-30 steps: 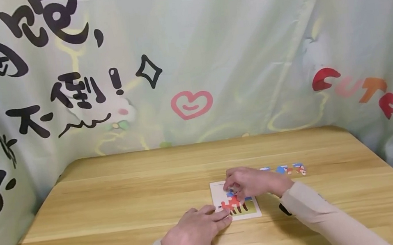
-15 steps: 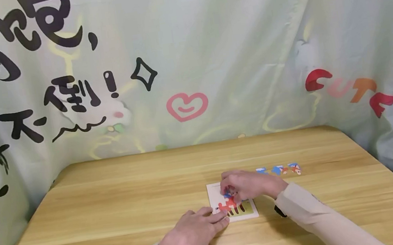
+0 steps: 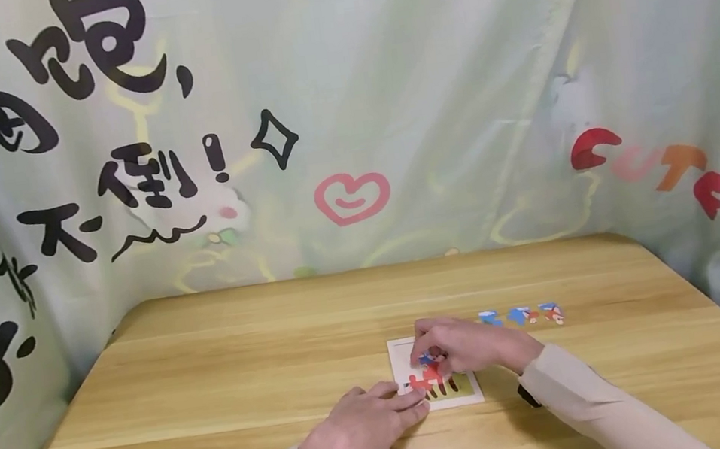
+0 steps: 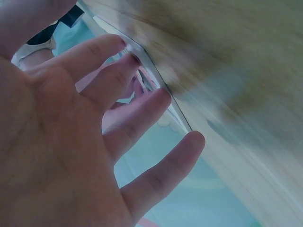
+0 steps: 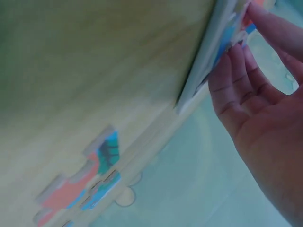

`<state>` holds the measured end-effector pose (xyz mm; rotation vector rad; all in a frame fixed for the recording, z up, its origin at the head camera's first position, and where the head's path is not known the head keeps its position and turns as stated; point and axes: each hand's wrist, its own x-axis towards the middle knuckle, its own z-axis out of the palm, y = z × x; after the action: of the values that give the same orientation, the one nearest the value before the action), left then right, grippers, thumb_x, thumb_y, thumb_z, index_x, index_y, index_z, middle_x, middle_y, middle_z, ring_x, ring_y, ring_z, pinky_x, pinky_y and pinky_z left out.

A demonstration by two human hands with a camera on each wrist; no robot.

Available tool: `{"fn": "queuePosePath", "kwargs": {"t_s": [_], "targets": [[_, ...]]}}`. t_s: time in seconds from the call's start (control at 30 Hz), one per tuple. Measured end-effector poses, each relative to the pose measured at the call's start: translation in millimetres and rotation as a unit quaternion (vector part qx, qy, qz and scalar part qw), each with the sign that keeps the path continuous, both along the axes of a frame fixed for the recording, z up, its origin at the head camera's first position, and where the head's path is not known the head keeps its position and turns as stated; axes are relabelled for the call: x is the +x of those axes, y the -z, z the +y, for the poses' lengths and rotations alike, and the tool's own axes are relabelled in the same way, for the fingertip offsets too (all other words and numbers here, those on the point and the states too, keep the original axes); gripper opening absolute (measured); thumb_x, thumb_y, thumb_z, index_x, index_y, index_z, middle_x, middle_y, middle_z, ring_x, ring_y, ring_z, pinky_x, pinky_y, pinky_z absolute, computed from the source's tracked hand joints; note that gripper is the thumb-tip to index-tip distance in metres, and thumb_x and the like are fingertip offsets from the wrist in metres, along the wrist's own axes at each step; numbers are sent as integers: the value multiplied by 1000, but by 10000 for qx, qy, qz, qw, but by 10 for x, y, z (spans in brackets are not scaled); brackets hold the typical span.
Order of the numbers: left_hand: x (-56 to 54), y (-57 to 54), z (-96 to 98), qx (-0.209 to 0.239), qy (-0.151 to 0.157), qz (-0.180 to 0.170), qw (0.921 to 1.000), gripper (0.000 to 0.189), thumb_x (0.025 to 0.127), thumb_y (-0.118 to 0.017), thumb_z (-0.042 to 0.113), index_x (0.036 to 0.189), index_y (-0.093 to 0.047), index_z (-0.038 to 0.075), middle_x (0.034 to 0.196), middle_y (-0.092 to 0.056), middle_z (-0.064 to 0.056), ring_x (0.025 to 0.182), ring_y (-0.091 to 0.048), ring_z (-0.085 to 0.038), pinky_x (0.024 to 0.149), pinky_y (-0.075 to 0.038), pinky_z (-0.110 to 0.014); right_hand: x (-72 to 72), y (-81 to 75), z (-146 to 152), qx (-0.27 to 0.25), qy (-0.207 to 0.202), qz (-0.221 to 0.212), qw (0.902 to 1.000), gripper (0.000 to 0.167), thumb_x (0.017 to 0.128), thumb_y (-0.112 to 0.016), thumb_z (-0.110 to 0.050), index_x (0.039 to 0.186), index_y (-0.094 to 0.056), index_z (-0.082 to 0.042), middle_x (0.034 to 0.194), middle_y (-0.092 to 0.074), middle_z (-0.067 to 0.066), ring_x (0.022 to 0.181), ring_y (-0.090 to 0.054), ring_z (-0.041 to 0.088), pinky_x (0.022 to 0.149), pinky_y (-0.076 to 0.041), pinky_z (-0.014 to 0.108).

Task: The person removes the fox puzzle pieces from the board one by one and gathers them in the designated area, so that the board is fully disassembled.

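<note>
A white-bordered jigsaw board [image 3: 399, 352] lies on the table with a picture in red, black and olive partly filled in. My left hand [image 3: 363, 433] has its fingers stretched out, the tips on the board's lower left edge; the left wrist view shows them spread along the board's rim [image 4: 150, 61]. Over the upper middle of the board, my right hand [image 3: 467, 343] pinches a blue and brown puzzle piece [image 3: 432, 357] between thumb and fingers, close against the picture. Part of the board is hidden under this hand. In the right wrist view its fingertips touch the board [image 5: 201, 61].
Several loose puzzle pieces [image 3: 521, 315] in blue, red and white lie in a row behind the right forearm; a red and green piece [image 5: 71, 187] shows in the right wrist view. A printed curtain [image 3: 425, 94] hangs behind the wooden table [image 3: 215, 365].
The head view shifts a little. My left hand stays at the board's edge, and my right hand keeps to the same spot over the picture with only slight finger movement.
</note>
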<state>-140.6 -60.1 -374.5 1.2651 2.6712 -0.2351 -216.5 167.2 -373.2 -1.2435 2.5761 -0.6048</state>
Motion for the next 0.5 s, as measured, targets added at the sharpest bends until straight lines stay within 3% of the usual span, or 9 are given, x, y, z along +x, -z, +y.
{"fn": "queuePosePath", "kwargs": {"t_s": [0.37,0.5], "targets": [[-2,8,-1,37,-21,-103,9999,72,89,-71,53,153,-44,37,157,-36,20,142,-37,-11,104,-47,-46,44,49,25,-36,-127,701,9975,26,81,-75,10,97,-76,-10,96,-58,-4,82,-53,6,72,-52,19],[-11,5,7,24,-7,-68,10000,72,89,-71,53,154,-44,37,157,-36,21,141,-37,-11,103,-48,-44,42,42,34,-165,-105,609,9980,26,80,-74,12,97,-75,-8,96,-59,-2,78,-55,5,69,-53,17]]}}
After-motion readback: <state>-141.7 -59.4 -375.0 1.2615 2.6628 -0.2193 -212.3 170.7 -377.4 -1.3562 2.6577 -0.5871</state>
